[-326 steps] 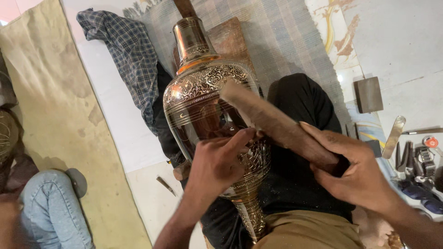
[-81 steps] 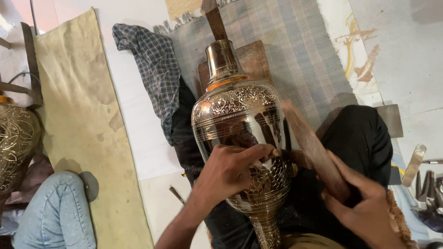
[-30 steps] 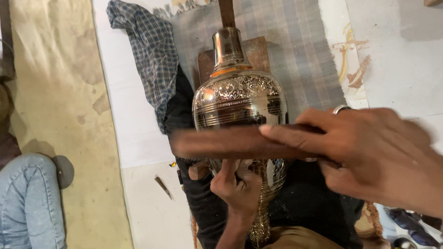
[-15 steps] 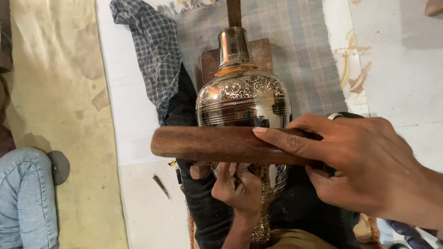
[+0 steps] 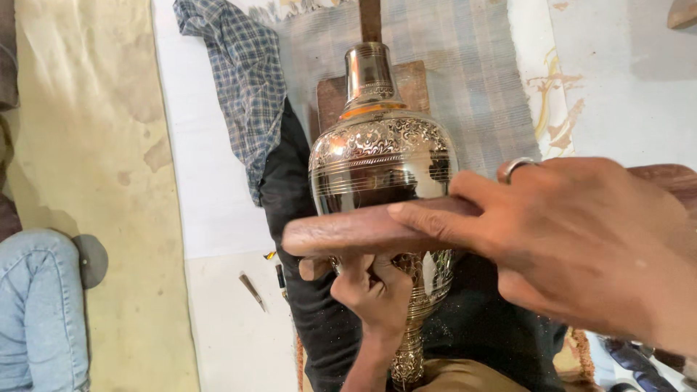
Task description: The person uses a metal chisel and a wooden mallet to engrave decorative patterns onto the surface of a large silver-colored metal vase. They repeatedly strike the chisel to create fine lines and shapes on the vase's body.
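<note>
Engraved metal vase [image 5: 382, 163] lies across the lap on black cloth [image 5: 290, 210]. Left hand [image 5: 370, 290], fingers curled, pinches something unclear against its belly; right hand [image 5: 581, 247] grips the wooden mallet [image 5: 348, 231]. Strike squarely; brace the vase.

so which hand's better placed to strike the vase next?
Right, probably. The right hand already grips the wooden bat lying across the engraved metal vase. The left hand is underneath, against the vase.
</note>
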